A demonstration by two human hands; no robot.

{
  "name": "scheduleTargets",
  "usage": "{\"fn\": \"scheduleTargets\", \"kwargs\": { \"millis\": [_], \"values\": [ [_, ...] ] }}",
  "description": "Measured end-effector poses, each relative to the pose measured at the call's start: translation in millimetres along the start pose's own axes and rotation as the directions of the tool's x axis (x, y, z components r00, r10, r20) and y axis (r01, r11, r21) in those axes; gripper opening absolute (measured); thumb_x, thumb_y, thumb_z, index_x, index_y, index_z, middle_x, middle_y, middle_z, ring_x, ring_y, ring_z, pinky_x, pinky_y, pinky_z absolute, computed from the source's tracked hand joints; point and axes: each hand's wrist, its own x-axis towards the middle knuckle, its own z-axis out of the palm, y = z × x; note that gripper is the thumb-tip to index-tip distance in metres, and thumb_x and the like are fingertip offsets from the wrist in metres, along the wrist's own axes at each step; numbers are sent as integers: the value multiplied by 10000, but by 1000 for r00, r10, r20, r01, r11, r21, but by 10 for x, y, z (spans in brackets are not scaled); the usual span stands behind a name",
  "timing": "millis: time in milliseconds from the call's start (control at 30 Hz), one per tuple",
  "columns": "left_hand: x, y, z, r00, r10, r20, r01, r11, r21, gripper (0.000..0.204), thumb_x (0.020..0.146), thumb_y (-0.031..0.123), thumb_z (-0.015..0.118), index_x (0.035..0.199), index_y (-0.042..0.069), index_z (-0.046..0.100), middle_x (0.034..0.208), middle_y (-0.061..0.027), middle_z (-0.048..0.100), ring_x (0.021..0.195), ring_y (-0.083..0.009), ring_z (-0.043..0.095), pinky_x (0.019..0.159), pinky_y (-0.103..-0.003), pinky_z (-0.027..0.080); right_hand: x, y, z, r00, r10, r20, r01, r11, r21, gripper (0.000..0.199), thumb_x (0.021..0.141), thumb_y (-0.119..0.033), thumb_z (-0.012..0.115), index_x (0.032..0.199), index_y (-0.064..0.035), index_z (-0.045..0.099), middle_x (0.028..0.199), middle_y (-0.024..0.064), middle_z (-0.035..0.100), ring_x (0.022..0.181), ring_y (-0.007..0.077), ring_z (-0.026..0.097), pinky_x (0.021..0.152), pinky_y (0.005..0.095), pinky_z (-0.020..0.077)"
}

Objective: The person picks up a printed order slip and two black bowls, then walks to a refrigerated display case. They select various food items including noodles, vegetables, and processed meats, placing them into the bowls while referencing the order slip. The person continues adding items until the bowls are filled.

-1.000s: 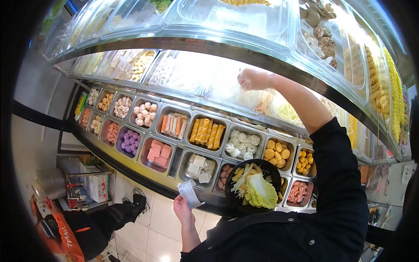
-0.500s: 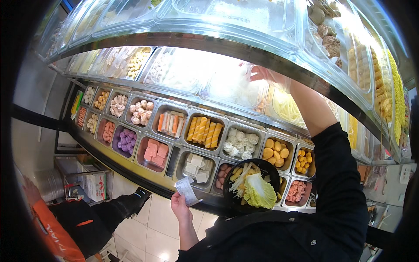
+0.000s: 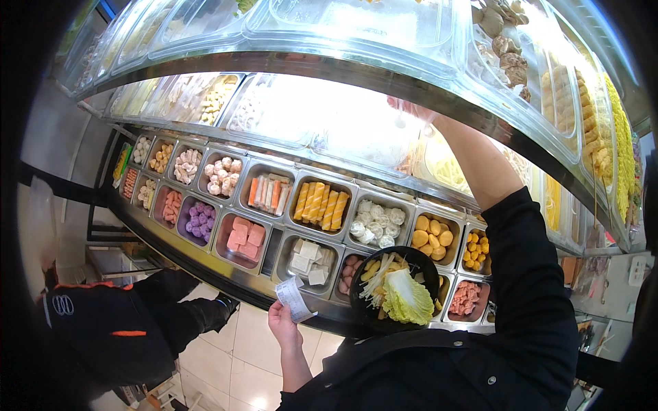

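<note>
My left hand (image 3: 284, 327) is closed on a printed paper slip (image 3: 295, 300), held up near the counter's front edge. My right hand (image 3: 413, 111) reaches beneath the upper shelf, over the clear tubs of the middle row. Strong glare washes out its fingers, so their pose is unclear. Close in front of me sits a black bowl (image 3: 373, 320) with a cabbage leaf (image 3: 409, 296), thin white mushrooms (image 3: 376, 282) and other pieces in it. Beside the bowl are steel pans of white tofu blocks (image 3: 310, 262) and white wrapped balls (image 3: 376, 224).
The metal-edged upper shelf (image 3: 329, 66) crosses above my right forearm. More steel pans hold yellow twisted rolls (image 3: 320, 206), crab sticks (image 3: 269, 193), pink blocks (image 3: 245, 238) and purple balls (image 3: 199, 220). A person in dark clothes (image 3: 103, 335) is at the left on the tiled floor (image 3: 236, 356).
My right hand has shifted slightly left and farther under the shelf, into the glare. My left hand and slip stay nearly still. The person at the left has turned and shifted.
</note>
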Motion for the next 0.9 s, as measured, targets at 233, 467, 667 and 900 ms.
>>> {"fn": "scheduleTargets", "kwargs": {
  "millis": [233,467,667,900],
  "values": [
    [-15,5,-20,1000,-16,-21,16,1000,4,167,846,-1,507,1012,-11,489,967,-103,572,859,-170,583,774,-306,496,-4,-49,125,958,-259,-124,79,653,-754,220,696,-127,639,886,-19,614,930,115,631,842,225,607,744,329,491],
    [23,-68,-54,1000,-7,-2,7,1000,-9,178,842,-3,514,1017,-19,488,968,-107,574,864,-166,579,776,-300,491,-256,143,586,932,323,165,211,-114,-971,254,658,-34,618,909,2,621,992,154,616,998,282,561,855,374,434],
    [25,-54,-6,1000,6,19,-6,1000,-10,173,844,-5,514,1015,-18,490,964,-108,581,865,-164,578,775,-298,490,-272,241,849,923,382,-32,156,-451,-879,177,758,-62,512,871,-9,636,880,151,629,852,267,607,780,335,461],
    [11,-34,-28,1000,1,-30,0,1000,11,162,849,-11,505,1011,-14,494,954,-100,577,847,-164,582,774,-299,493,-249,-184,457,980,200,18,-52,339,-939,229,807,-245,593,863,-26,626,807,50,616,654,153,548,585,293,457]
  ]
}}
